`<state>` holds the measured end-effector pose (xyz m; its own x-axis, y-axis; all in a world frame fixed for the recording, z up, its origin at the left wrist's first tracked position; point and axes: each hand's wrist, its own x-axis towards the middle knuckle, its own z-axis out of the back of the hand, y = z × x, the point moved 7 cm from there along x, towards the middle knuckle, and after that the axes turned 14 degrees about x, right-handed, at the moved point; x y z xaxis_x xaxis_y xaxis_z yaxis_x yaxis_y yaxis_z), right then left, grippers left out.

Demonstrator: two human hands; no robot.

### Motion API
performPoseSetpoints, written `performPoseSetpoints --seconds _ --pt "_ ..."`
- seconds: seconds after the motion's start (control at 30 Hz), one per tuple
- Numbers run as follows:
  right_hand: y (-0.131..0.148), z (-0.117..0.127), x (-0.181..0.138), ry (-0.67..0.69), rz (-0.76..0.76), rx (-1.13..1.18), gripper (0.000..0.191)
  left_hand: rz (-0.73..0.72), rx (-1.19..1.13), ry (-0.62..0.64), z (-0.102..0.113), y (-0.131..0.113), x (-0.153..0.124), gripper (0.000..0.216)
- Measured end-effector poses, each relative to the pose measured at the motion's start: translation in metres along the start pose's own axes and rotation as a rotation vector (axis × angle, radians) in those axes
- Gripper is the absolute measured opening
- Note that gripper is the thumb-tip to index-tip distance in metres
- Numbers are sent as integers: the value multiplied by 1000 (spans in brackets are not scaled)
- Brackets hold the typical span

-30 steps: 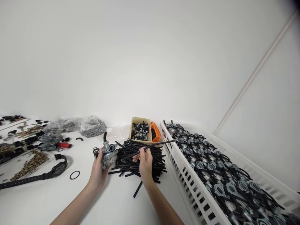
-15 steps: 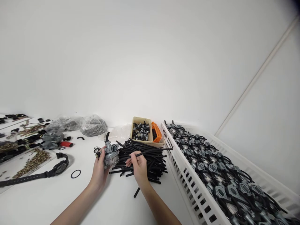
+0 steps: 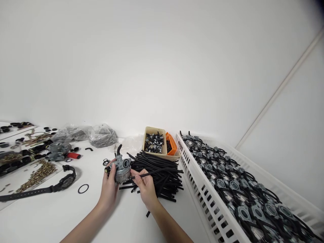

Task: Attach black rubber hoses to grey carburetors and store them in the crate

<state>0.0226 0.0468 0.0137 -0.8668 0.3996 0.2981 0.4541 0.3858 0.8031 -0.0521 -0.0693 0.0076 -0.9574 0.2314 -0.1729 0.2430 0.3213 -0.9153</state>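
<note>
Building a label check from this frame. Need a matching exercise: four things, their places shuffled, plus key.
Things
1. Raised metal part
2. Raised black tube
3. Wristwatch
4. Orange basket

Places
A. Just right of the cream bin
B. In the right hand
C. By the shallow tray of brass-coloured pieces
D. In the left hand

Pairs: 1-D, 2-B, 3-C, 4-A
</note>
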Motion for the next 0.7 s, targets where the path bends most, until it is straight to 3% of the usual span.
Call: performPoseSetpoints --seconds 0.3,0.7 --pt "0 -2 -1 68 14 -86 34 -116 32 -21 6 2 6 57" --pt "-8 -3 -7 60 27 -151 26 -161 7 -69 12 10 2 44"
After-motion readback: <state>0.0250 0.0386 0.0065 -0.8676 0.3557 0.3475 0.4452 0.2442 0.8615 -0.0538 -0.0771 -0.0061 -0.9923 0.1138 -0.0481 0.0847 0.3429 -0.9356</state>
